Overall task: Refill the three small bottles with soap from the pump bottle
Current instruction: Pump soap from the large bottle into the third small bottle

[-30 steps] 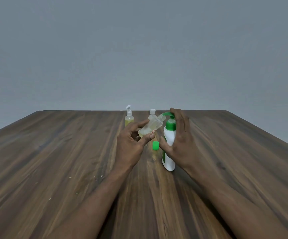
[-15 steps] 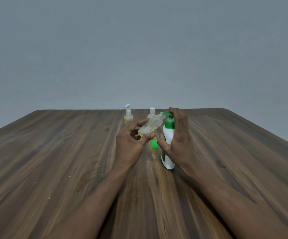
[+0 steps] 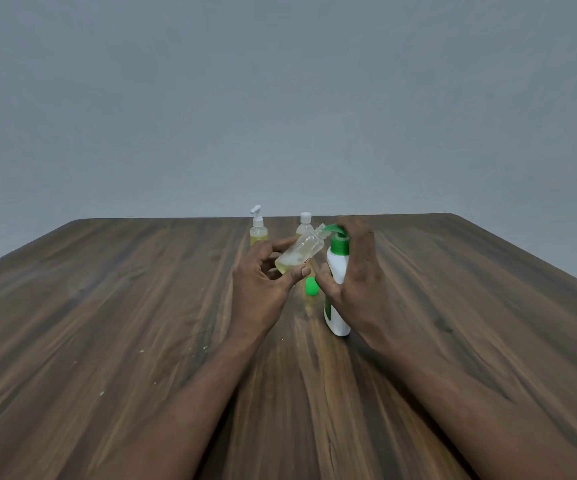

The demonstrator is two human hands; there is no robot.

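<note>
Bottle in hand: we hold a small clear plastic bottle with no cap on, in the left hand, lifted off the dark wood-grain tabletop.
Left grip: thumb and fingertips closed around the lower body of the small clear bottle.
Axis and pointing: its long axis is tilted, base low and toward our left, open neck raised and aimed right, at the green spout of the white pump bottle; neck and spout look touching or nearly so, we cannot tell which.
Fill level: a shallow pool of pale yellow soap sits at the low end; most of the body looks clear.
Right grip: the right hand wraps the white pump bottle, fingers over the green pump head; whether it is pressed down we cannot tell.
Pump bottle: upright on the tabletop, leaning a little, just right of the held bottle.
Loose cap: a small green cap lies on the tabletop between the hands, likely the held bottle's.
Others: a small clear bottle with a white pump top and a small clear bottle with a white screw cap stand behind, both closed, yellowish liquid low in the first.
Progress: we judge one fill under way; recapping is left, and whether the two rear bottles are done we cannot say.
</note>
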